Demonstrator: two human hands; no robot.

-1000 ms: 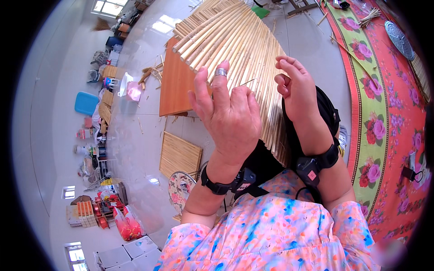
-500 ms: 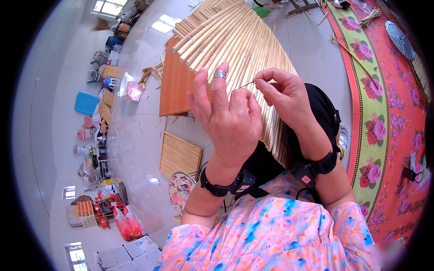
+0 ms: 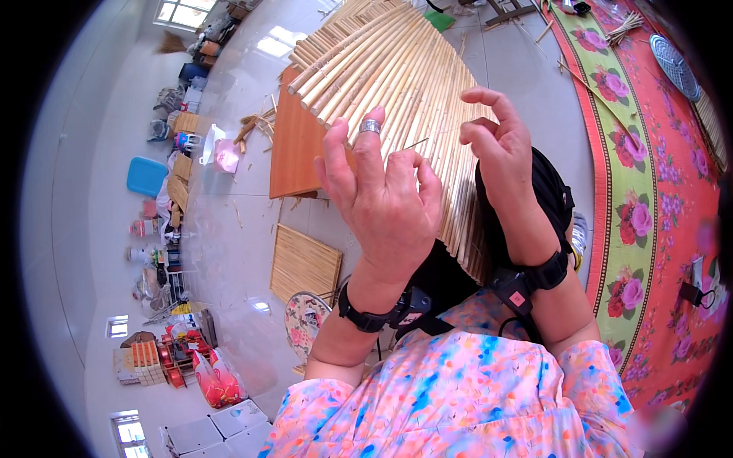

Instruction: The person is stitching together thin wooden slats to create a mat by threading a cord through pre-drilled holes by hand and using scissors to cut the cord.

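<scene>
A mat of pale, round plant stalks (image 3: 427,84) laid side by side slants up from my lap. My left hand (image 3: 385,198), with a wide silver ring on one finger, is closed on the mat; its thumb and forefinger bend toward the stalks and their tips are hidden. A thin dark needle (image 3: 416,143) juts out just above the left forefinger; whether it is stuck in a stalk I cannot tell. To the right of the mat my right hand (image 3: 500,145) is raised, fingers curved apart, holding nothing that I can see.
An orange-brown wooden board (image 3: 294,141) stands beneath the mat's left side. A framed stalk panel (image 3: 307,262) and a round floral seat (image 3: 305,320) are lower left. Flowered red cloth (image 3: 672,221) covers the right side. Household goods line the left wall, with a blue lid (image 3: 146,175).
My right hand has let go of the needle and moved right and slightly up, its fingers opening. The left hand stays almost where it was.
</scene>
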